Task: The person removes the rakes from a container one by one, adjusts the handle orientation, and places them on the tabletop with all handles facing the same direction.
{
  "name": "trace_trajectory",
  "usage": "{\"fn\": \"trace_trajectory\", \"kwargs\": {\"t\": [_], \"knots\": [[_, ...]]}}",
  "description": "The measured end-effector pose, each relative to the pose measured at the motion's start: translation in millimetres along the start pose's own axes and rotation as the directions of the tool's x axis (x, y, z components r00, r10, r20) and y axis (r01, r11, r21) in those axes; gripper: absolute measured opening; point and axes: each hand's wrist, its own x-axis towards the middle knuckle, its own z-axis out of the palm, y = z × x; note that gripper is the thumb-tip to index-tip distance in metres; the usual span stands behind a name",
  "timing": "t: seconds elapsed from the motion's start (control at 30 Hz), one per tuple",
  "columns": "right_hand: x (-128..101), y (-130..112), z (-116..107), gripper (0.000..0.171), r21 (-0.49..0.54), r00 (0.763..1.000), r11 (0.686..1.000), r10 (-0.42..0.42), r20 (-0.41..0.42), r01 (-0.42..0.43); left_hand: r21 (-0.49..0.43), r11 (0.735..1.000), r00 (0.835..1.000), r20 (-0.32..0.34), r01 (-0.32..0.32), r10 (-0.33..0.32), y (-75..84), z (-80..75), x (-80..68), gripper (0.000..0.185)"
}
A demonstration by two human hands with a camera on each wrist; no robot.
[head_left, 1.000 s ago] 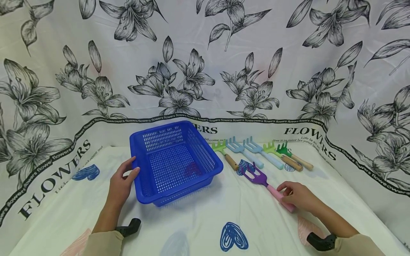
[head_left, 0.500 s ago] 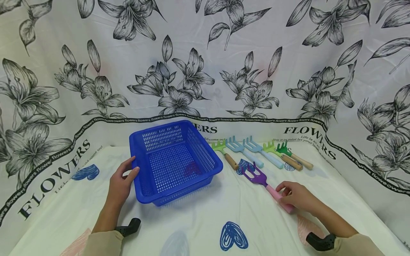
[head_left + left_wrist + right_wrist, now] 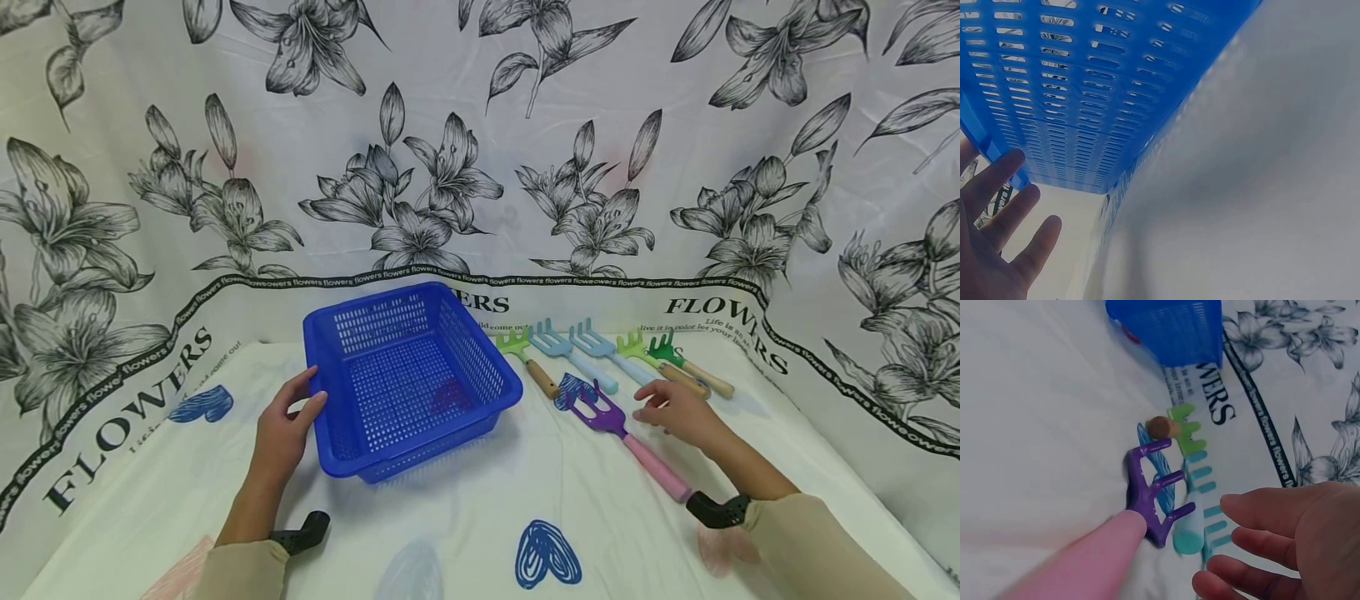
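My left hand [image 3: 281, 429] holds the left rim of a blue plastic basket [image 3: 412, 467], thumb over the rim. In the left wrist view, the other fingers [image 3: 1013, 215] spread beside the basket's slotted wall. A garden hand fork [image 3: 654, 467] with purple tines and a pink handle lies on the cloth. My right hand [image 3: 682, 412] hovers just beyond that handle, fingers loosely bent and holding nothing. It overlaps the handle ends of a light-blue hand fork [image 3: 596, 342] and a lime-green hand rake [image 3: 636, 343]. In the right wrist view its fingers [image 3: 1260, 512] are apart from the purple fork.
Left of these lie another light-blue fork [image 3: 555, 342] and a green rake with a wooden handle [image 3: 542, 379]. A dark-green rake [image 3: 701, 371] lies at the right end. A flower-print curtain [image 3: 480, 208] stands behind the white cloth [image 3: 465, 533].
My right hand has let go of the pink handle and moved up and away towards the row of tools. The purple fork stays where it lay. My left hand and the basket have not moved.
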Motion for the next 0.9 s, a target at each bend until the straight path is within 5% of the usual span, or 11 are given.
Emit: {"fn": "trace_trajectory", "kwargs": {"t": [0.43, 0.9], "knots": [[71, -6, 17, 0.034, -0.105, 0.994, 0.988, 0.106, -0.039, -0.109, -0.005, 1.000, 1.000, -0.003, 0.004, -0.004, 1.3, -1.0, -0.7, 0.057], [92, 5, 31, 0.024, -0.226, 0.984, 0.960, 0.144, -0.108, -0.166, 0.004, 1.000, 1.000, -0.004, 0.016, -0.016, 4.6, -1.2, -1.2, 0.056]]}}
